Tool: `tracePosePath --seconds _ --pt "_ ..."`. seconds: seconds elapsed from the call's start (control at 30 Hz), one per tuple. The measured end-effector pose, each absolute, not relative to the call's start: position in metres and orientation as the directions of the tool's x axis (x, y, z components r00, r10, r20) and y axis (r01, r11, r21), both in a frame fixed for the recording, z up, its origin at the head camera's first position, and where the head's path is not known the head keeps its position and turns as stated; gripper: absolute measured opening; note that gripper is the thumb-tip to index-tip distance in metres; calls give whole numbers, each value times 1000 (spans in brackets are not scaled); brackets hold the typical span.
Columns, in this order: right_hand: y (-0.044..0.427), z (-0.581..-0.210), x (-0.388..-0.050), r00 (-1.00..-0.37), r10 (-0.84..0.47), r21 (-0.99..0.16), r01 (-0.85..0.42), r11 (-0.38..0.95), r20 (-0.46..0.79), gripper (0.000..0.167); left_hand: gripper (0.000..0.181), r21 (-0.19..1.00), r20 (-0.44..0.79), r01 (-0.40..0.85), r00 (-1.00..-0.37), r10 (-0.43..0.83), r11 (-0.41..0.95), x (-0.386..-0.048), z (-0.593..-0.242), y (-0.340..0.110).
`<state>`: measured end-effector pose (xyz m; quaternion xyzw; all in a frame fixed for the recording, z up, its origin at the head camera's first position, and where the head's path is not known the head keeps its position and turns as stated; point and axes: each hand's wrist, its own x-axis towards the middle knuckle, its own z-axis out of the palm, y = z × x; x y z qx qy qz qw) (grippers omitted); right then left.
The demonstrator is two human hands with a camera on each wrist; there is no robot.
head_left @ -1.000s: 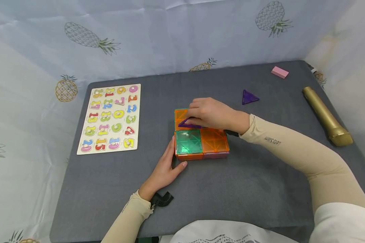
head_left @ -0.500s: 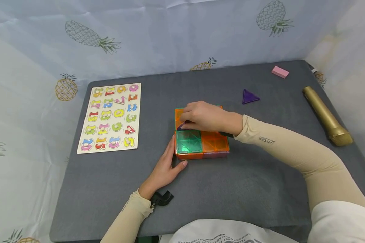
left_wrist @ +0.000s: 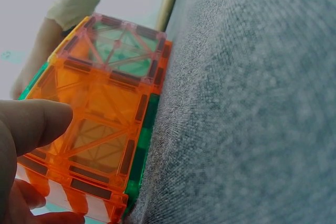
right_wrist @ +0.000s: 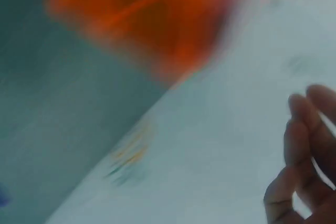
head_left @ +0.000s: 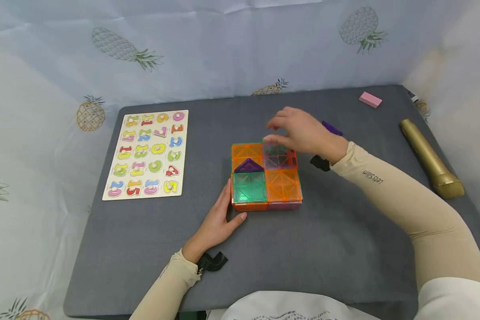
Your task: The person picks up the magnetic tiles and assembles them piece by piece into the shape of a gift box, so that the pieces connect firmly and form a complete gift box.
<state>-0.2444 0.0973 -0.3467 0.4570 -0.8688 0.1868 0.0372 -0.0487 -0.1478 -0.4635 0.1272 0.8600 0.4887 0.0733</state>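
A low block of see-through magnetic tiles [head_left: 284, 186], orange, green and pinkish, sits in the middle of the table. One purple triangle tile [head_left: 249, 166] stands on its top, left of centre. My left hand [head_left: 213, 229] rests at the near left corner, straight fingers along the left side; its thumb [left_wrist: 39, 124] lies by the orange front face in the left wrist view. Over the far right of the block hovers my right hand [head_left: 306, 135], fingers loosely bent and holding nothing. A second purple triangle tile [head_left: 331, 128] lies on the table, partly hidden behind that hand.
A number puzzle board [head_left: 146, 155] lies on the left of the grey table [head_left: 152, 253]. At the right are a gold microphone [head_left: 430, 160] and a pink block [head_left: 370, 99]. A pineapple-print curtain [head_left: 224, 58] hangs behind.
My right hand has let go of the purple triangle on top of the block and moved away to the right. My left hand stays in place.
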Motion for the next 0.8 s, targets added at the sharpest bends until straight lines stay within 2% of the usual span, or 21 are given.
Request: tracePosePath --seconds 0.1,0.17,0.27,0.37,0.53,0.7,0.8 --pt "129 -358 -267 -732 -678 -293 -664 688 68 43 94 859 -12 141 -956 294 492 -49 -463 -148" --pt "149 -367 -282 -808 -580 -264 -541 799 -100 54 93 860 -20 136 -955 297 493 -49 -463 -148" --pt "175 -382 -298 -839 -419 -194 -372 908 -347 70 93 859 -25 131 -955 296 495 -49 -464 -148" --pt "195 -396 -307 -831 -309 -158 -266 951 -463 80 93 859 -26 128 -956 292 495 -49 -464 -148" --pt "212 -407 -316 -846 -260 -254 -154 955 -465 80 94 859 -21 130 -957 289 496 -50 -464 -147" --pt "213 -408 -312 -856 -260 -324 -117 939 -446 80 94 858 -29 128 -955 295 498 -50 -464 -148" --pt "206 -405 -304 -895 -293 -352 -170 920 -335 62 94 861 -35 120 -955 293 495 -49 -464 -148"
